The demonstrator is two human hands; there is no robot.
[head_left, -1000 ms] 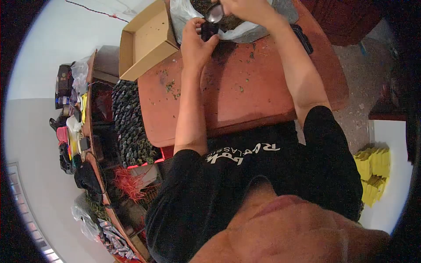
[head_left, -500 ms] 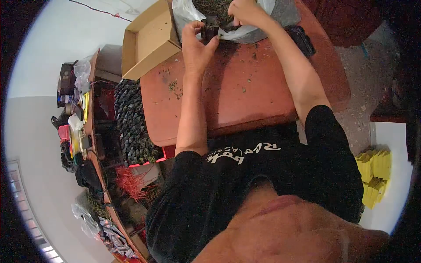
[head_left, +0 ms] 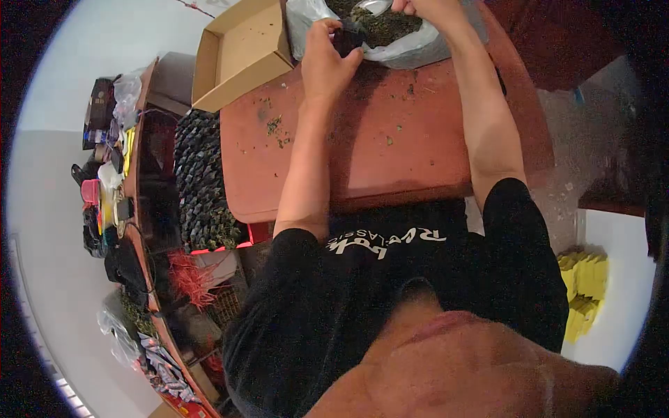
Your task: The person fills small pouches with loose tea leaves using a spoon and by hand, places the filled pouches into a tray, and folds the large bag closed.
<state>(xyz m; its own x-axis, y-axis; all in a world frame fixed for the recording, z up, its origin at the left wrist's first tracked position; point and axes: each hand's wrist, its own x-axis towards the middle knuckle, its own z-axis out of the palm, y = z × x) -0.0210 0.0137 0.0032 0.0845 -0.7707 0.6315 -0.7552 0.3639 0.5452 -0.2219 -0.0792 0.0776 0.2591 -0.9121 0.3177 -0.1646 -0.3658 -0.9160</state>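
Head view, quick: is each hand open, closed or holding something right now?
Left hand: closed, holding a small black container.
Right hand: closed, holding a shiny spoon.

We see our right hand point(head_left: 428, 10) and the scoop point(head_left: 376, 6) at its fingertips cut off by the top edge.

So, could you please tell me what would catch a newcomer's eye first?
Probably the shiny spoon in the right hand, over loose plant bits in a plastic bag on the table. Then the small dark container in the left hand, with the open cardboard box further left.
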